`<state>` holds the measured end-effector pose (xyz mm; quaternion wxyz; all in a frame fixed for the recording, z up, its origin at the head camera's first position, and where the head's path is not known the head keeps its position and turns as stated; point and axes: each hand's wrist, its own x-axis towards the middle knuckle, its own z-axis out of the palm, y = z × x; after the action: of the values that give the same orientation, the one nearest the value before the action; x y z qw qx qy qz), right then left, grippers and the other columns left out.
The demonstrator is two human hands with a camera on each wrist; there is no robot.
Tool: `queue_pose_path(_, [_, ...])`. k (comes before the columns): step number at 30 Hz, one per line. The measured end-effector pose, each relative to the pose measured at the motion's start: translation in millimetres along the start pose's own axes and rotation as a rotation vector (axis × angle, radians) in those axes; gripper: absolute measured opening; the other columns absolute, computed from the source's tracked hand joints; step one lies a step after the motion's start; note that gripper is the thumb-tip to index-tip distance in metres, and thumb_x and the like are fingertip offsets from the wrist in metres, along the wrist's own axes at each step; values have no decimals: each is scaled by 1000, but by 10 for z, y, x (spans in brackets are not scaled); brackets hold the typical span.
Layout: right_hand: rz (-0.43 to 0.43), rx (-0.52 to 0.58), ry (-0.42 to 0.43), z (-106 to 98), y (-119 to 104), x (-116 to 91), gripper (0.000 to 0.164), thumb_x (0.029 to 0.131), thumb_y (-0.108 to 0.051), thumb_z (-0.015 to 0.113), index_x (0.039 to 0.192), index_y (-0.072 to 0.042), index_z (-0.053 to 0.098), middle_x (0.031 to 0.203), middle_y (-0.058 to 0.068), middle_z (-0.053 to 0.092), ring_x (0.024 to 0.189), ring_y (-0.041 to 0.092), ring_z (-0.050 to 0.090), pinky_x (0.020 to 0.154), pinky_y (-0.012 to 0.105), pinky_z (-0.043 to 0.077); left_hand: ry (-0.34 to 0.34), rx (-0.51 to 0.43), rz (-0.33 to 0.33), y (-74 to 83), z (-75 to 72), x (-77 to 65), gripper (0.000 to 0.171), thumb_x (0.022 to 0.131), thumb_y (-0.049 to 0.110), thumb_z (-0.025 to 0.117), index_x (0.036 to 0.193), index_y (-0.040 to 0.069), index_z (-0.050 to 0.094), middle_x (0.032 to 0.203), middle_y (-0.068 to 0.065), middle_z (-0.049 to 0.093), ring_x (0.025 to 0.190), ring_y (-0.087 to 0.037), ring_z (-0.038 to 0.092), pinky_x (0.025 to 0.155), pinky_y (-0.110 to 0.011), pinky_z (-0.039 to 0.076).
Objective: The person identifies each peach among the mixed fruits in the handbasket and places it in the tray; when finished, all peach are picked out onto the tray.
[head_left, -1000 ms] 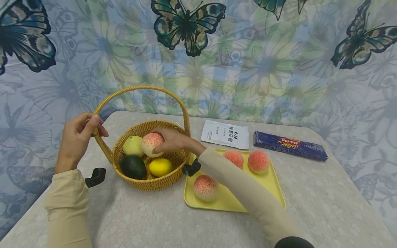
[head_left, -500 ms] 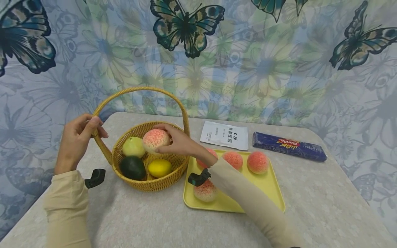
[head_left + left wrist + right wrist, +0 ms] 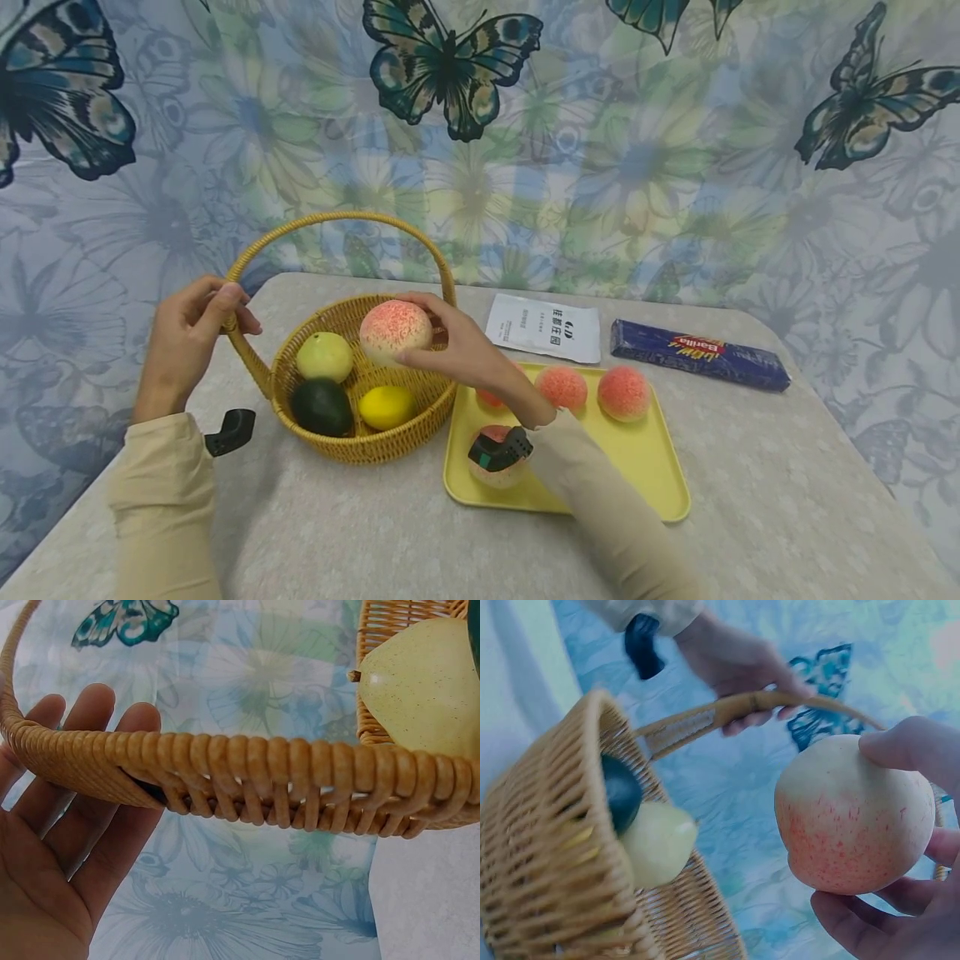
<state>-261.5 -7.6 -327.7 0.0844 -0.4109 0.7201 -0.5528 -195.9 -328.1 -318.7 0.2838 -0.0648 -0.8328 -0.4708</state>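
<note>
My left hand [image 3: 180,342] grips the left side of the tall handle [image 3: 341,216] of a yellow-brown wicker basket [image 3: 360,452]. In the left wrist view its fingers [image 3: 124,832] pass behind the handle. My right hand [image 3: 472,354] holds a pink-and-cream peach [image 3: 393,331] over the right part of the basket, thumb and fingers round its side. The right wrist view has this peach [image 3: 855,825] apart from the other fruit. Inside the basket lie a pale green pear [image 3: 324,357], a dark green avocado-like fruit [image 3: 321,406] and a yellow lemon [image 3: 387,407].
Right of the basket is a yellow tray [image 3: 622,458] bearing several peaches [image 3: 625,393], some partly hidden by my right arm. Behind it lie a white packet [image 3: 543,327] and a blue Barilla pack [image 3: 697,354]. A patterned butterfly cloth [image 3: 637,167] hangs behind the table.
The peach in my right hand has risen from beside the pear and shifted right, with the hand and forearm drawing back. My left hand keeps its grip on the handle.
</note>
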Motion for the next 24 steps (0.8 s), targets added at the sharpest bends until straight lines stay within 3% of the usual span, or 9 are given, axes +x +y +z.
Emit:
queue_pose_path(8, [-55,76,45,-25,-48,-181,66,87,-10,70,145,-16,40,137,3,48,110,19,58,94,31,49,5,0,-3,6,26,-8,23,101,23,50,94,4,60,67,-4,65,62,-10,63,70,-15,47])
queue_pose_path(12, [-43,91,42,-27,-26,-249,67,86,-9,70,145,-19,40,138,3,48,111,18,58,94,32,49,2,-3,-8,9,33,-16,24,101,24,49,94,3,60,67,-4,66,63,-9,63,70,-15,47])
queue_pose_path(24, [-90,152,59,-60,-30,-332,66,86,-5,69,144,-19,42,139,2,46,115,21,57,92,35,51,19,-5,-10,-9,18,-54,22,101,22,50,94,4,60,66,-3,66,64,-12,63,70,-17,45])
